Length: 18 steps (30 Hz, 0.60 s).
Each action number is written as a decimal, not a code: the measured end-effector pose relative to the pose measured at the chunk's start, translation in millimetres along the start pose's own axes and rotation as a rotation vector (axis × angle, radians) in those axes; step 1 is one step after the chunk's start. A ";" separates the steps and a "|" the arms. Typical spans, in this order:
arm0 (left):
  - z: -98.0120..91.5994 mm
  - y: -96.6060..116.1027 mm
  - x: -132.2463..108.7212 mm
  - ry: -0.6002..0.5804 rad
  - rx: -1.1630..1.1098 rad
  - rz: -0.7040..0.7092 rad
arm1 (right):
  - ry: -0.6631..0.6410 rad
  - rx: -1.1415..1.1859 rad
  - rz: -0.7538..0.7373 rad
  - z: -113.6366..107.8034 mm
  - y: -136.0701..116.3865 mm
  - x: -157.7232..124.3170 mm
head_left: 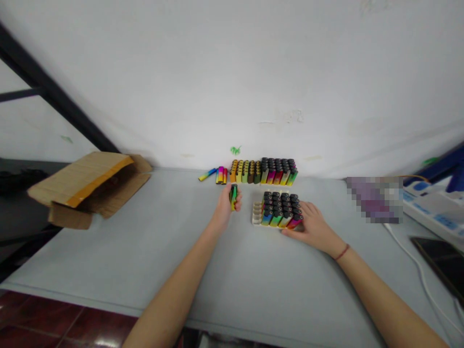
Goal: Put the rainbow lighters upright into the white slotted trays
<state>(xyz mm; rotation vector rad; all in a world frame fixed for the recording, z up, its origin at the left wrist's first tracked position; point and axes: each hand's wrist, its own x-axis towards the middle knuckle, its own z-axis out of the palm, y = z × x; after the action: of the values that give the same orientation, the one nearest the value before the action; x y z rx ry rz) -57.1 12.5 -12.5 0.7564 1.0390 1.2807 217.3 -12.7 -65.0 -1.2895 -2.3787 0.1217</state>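
Note:
My left hand (227, 207) is closed around a green and yellow lighter (233, 195) with a black top, held upright above the grey table (145, 261). My right hand (312, 224) rests against the right side of a pale tray (257, 213) packed with several colourful lighters (281, 209), fingers curled on its front corner. Behind the tray a long row of lighters (264, 171) stands against the wall. A few loose lighters (216, 174) lie at the row's left end.
An open cardboard box (87, 188) lies tipped at the table's left edge. At the right are a blurred patch (375, 199), a white cable (416, 270), a blue and white box (435, 203) and a dark phone (440, 263).

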 end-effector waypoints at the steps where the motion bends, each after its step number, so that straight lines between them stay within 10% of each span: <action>1: 1.3 -0.1 -2.6 0.022 -0.012 0.003 | 0.000 0.001 -0.001 0.0 0.1 -0.1; 18: 2.5 2.1 -8.6 0.171 -0.071 -0.025 | -0.015 -0.038 0.009 1.8 1.3 -1.3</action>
<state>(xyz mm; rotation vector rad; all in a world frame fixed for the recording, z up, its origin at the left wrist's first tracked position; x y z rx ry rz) -55.4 4.7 -8.1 0.5860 1.1294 1.3719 218.1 -12.8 -67.3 -1.3210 -2.3992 0.0892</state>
